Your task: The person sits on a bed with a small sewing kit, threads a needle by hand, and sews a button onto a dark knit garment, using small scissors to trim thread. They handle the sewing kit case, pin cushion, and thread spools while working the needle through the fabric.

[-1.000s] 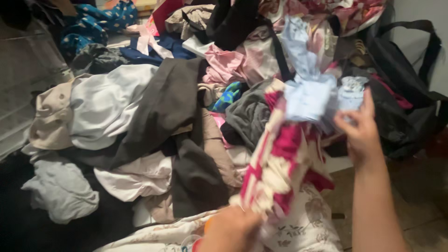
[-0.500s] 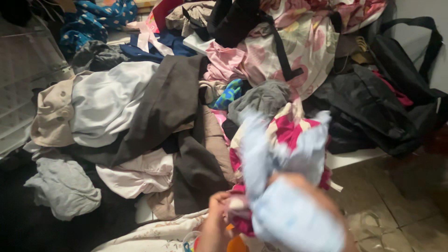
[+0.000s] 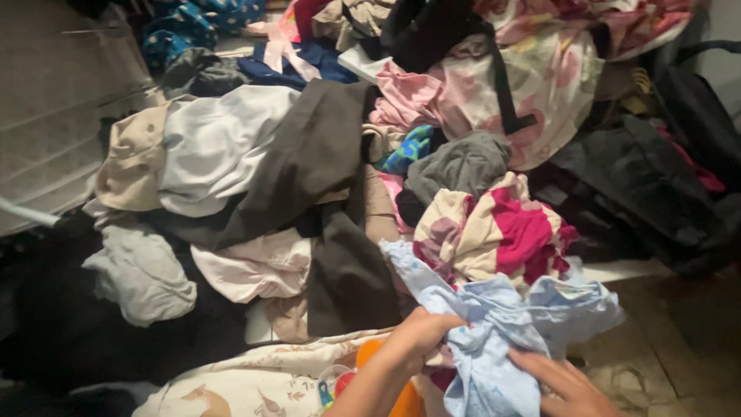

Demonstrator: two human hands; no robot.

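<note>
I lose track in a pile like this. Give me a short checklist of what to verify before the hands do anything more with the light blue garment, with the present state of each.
1. Left hand grips the blue garment: ok, fingers closed on a bunched fold.
2. Right hand on the garment: ok, fingers lie on its lower part; a closed grip cannot be told.
3. Garment free of the pile: not ok, one end lies against the pink and cream cloth.
4. Garment spread flat: not ok, it is crumpled.
5. Orange object below the left hand out of the way: cannot tell, mostly hidden.
</note>
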